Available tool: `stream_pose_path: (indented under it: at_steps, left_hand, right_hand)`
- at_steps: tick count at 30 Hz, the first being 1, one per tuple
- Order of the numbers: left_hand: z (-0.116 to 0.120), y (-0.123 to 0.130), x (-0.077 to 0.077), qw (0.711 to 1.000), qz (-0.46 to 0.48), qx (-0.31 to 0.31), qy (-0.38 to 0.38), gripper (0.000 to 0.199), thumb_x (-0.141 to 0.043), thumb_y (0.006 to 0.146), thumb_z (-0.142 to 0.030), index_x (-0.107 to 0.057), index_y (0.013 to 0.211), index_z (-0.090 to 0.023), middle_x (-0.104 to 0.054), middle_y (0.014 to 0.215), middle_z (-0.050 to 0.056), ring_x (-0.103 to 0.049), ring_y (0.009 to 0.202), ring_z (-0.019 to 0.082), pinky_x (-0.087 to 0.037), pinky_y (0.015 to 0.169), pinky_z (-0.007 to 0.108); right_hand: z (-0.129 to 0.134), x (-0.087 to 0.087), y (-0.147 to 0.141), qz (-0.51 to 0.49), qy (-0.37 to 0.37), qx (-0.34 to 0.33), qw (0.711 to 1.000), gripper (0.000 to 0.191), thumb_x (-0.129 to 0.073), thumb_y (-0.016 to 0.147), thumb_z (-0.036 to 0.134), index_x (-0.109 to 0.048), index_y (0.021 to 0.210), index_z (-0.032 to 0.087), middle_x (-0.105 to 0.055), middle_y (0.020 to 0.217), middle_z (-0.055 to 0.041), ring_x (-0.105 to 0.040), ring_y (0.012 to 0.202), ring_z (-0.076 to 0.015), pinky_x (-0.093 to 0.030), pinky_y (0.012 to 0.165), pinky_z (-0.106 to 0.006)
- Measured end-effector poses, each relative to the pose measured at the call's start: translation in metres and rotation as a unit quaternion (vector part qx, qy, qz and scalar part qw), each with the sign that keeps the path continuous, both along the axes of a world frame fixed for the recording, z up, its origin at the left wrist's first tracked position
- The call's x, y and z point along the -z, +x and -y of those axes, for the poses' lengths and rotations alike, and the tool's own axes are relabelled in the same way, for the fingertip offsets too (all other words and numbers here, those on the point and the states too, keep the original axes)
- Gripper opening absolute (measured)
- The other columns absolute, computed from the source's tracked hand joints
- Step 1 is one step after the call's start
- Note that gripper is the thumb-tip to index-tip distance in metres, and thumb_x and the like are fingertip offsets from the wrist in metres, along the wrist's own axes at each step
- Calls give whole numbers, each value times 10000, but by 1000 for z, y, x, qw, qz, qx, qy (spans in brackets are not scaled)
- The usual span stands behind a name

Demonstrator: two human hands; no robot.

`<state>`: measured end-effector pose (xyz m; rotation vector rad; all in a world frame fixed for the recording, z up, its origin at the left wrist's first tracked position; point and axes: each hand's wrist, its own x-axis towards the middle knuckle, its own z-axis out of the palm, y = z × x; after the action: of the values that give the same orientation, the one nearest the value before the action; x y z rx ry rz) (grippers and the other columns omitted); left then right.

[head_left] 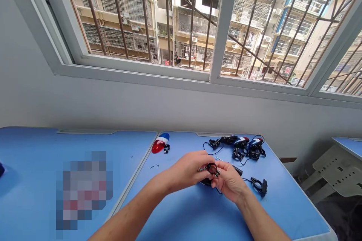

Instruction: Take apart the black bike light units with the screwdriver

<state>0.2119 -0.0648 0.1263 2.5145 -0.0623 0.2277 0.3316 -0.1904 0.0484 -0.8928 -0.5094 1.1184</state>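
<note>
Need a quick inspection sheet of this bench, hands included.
Surface: blue table, beside a second blue table.
Job's things: left hand and right hand hold a small black ring clamp; a black clamp lies right of them; black lamp units with red, white and blue covers sit beyond.
Clutter: red-and-blue lens cover, small black clip, tiny screws; a pixelated patch hides the second table's item.
Grippers: nothing seen; bare hands only.
Cables: thin black wires loop around the units.
Surroundings: barred window, apartment blocks outside, pale stool at right.
</note>
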Motion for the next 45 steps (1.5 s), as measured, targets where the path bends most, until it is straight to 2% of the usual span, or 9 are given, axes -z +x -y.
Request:
stream_pose_path:
  at_steps: [6, 10, 13, 17, 22, 26, 31, 39, 45]
  left_hand:
    - [7, 0, -7, 989, -27, -6, 146, 230, -511, 833, -37, -649, 900, -208, -628, 907, 12, -602, 736, 148, -428, 614, 211]
    - [16, 4, -10, 955, -32, 23, 293, 305, -531, 696, 72, -599, 850, -182, -658, 869, 20, -592, 745, 187, -365, 551, 239]
    - [18, 6, -12, 941, -31, 30, 336, 333, -510, 648, 92, -568, 817, -190, -656, 823, 1, -582, 714, 184, -340, 534, 249]
    - [11, 8, -4, 955, -18, 13, 295, 298, -500, 699, 51, -562, 828, -210, -663, 836, -10, -599, 739, 178, -371, 551, 236]
    - [-18, 10, 11, 987, 87, -40, 132, 216, -510, 825, -114, -603, 985, -225, -686, 938, 17, -632, 844, 187, -479, 692, 254]
    - [-55, 13, 1, 981, 131, -129, 67, 217, -508, 858, -285, -655, 1010, -235, -700, 991, 25, -638, 929, 212, -514, 782, 299]
    - [-91, 19, -7, 942, 49, -298, 147, 298, -508, 867, -353, -683, 1073, -230, -677, 1089, 44, -636, 967, 228, -508, 815, 315]
    - [-88, 28, 43, 897, -36, -368, 242, 169, -601, 824, -284, -752, 887, -241, -661, 1131, 110, -476, 1208, 345, -265, 1061, 517]
    - [-94, 36, 56, 881, -88, -377, 273, 212, -591, 837, -309, -762, 880, -192, -674, 1076, 163, -505, 1160, 360, -310, 1010, 522]
  right_hand:
    - [1, -4, -2, -13, -10, -12, 1000, 275, -867, 638, 291, -719, 782, 110, -638, 674, -10, -579, 610, -82, -493, 482, -150]
    - [1, -7, -3, -22, -8, -18, 1000, 252, -861, 611, 236, -718, 776, 111, -634, 671, -2, -580, 612, -80, -489, 488, -145]
    - [1, -8, -3, -32, -6, -16, 999, 231, -851, 600, 204, -719, 765, 110, -634, 665, 3, -579, 612, -72, -505, 534, -151]
    - [1, -10, -3, -60, -2, 6, 998, 233, -840, 562, 136, -733, 768, 117, -668, 701, -4, -623, 667, -84, -549, 678, -190]
    - [6, -16, 4, -82, 7, 58, 995, 323, -790, 520, 39, -744, 827, 127, -733, 860, -54, -688, 832, -141, -560, 815, -240]
    - [9, -14, 15, -84, 2, 90, 992, 312, -772, 570, 31, -727, 862, 131, -732, 917, -74, -702, 888, -163, -572, 814, -245]
    - [9, -7, 20, -93, -24, 117, 988, 250, -772, 610, 29, -704, 833, 120, -723, 893, -80, -699, 754, -129, -592, 644, -186]
    - [7, -13, 13, -58, -54, 118, 990, 255, -789, 590, 75, -692, 822, 119, -685, 752, -40, -548, 489, -54, -449, 367, -132]
    - [8, -11, 13, -24, -63, 115, 991, 249, -787, 586, 139, -694, 817, 148, -656, 690, 0, -399, 422, -21, -268, 307, -114]
